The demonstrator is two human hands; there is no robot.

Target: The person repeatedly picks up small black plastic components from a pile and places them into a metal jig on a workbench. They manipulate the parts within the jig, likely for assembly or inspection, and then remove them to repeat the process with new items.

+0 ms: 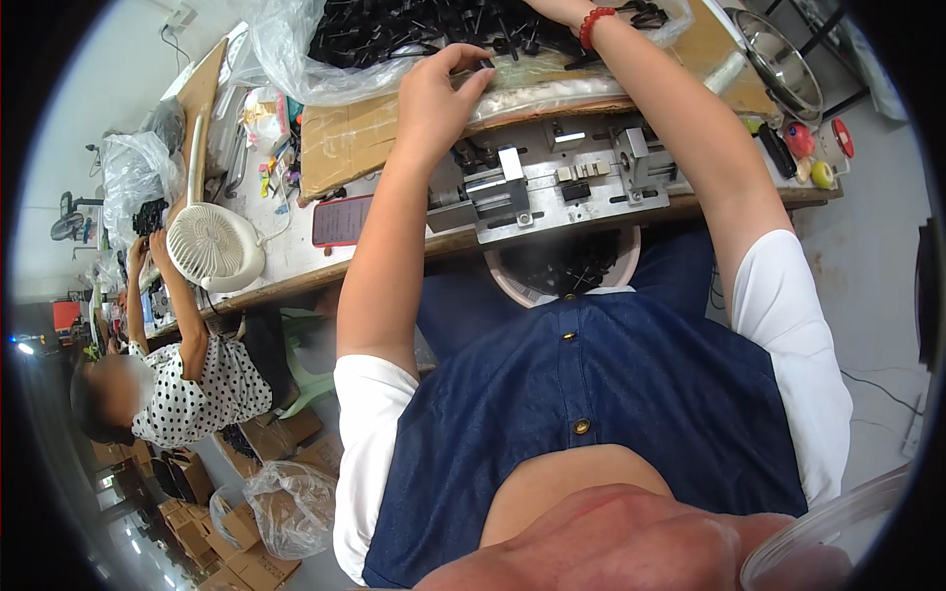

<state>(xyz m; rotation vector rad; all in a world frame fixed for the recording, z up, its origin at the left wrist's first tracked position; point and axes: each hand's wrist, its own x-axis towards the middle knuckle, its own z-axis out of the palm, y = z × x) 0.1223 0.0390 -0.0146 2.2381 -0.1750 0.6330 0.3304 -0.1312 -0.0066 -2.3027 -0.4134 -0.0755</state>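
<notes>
My left hand [439,98] is at the front edge of a heap of small black parts [434,30]. Its thumb and forefinger close around what looks like one small black part [486,64]. My right hand [564,10] reaches over the heap's right side, a red bead bracelet at its wrist; the top edge of the picture cuts off its fingers. Clear plastic sheeting [286,59] and a cardboard box [350,138] surround the heap. Between my forearms, a metal clamping fixture [557,182] sits on the bench edge, a small ridged metal block at its centre.
Below the fixture, a pale tub [507,276] of black parts rests by my lap. A phone [340,222] and a white fan [212,246] stand left. At right are a steel bowl [783,69] and small coloured items. Another person [202,384] works at far left.
</notes>
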